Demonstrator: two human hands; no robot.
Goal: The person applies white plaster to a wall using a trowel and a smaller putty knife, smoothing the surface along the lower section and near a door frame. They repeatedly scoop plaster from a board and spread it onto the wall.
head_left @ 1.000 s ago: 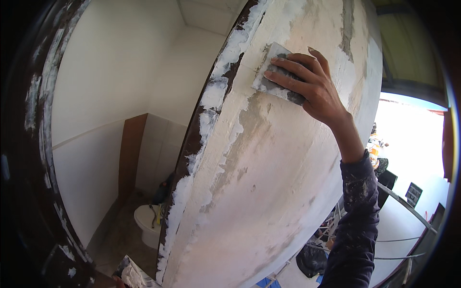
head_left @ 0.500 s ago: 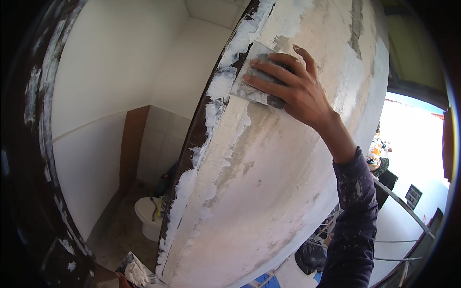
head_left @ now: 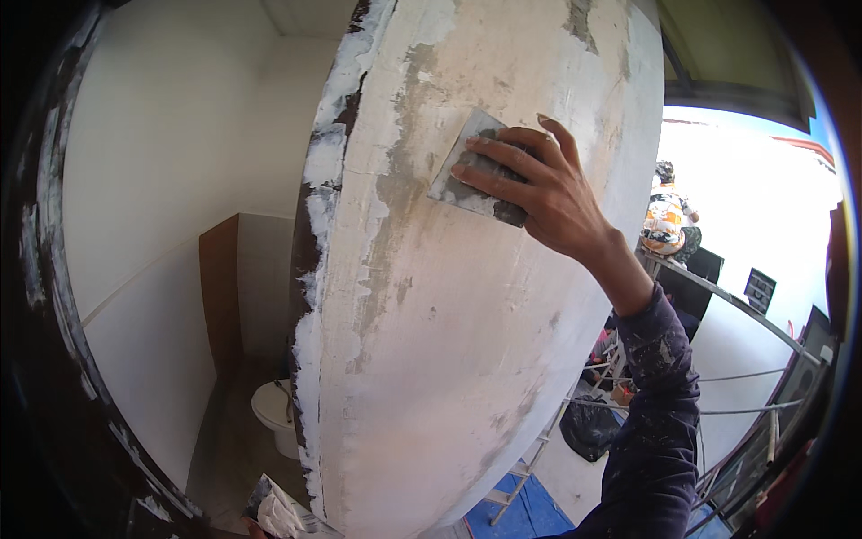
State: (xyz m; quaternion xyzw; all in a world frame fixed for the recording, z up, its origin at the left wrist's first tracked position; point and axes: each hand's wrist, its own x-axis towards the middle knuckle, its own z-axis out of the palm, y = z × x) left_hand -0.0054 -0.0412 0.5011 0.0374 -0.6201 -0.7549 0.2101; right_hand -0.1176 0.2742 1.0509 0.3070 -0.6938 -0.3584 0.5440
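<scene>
My right hand (head_left: 558, 193) is closed on a flat putty spreader (head_left: 449, 190) with a grey metal blade and a dark grip. Its blade lies on or very near the whitish, patchy wall (head_left: 467, 332), right of the grey-beige strip. My left hand (head_left: 255, 530) barely shows at the lower edge, gripping a metal putty blade (head_left: 259, 494) that carries a lump of white putty (head_left: 280, 516). Most of that hand is out of the picture. Rough white putty (head_left: 325, 162) runs along the wall's left edge, beside the dark door frame (head_left: 305, 229).
Through the doorway on the left stand a toilet (head_left: 272, 409) and a brown panel (head_left: 221, 296). At right are a metal rail (head_left: 732, 301), a person in patterned clothing (head_left: 664, 216), a black bag (head_left: 593, 427), a ladder (head_left: 530, 463) and a blue sheet (head_left: 534, 505).
The spreader in my right hand has moved right along the wall, away from the putty-covered edge. The view has shifted right. My left hand still holds the loaded putty blade.
</scene>
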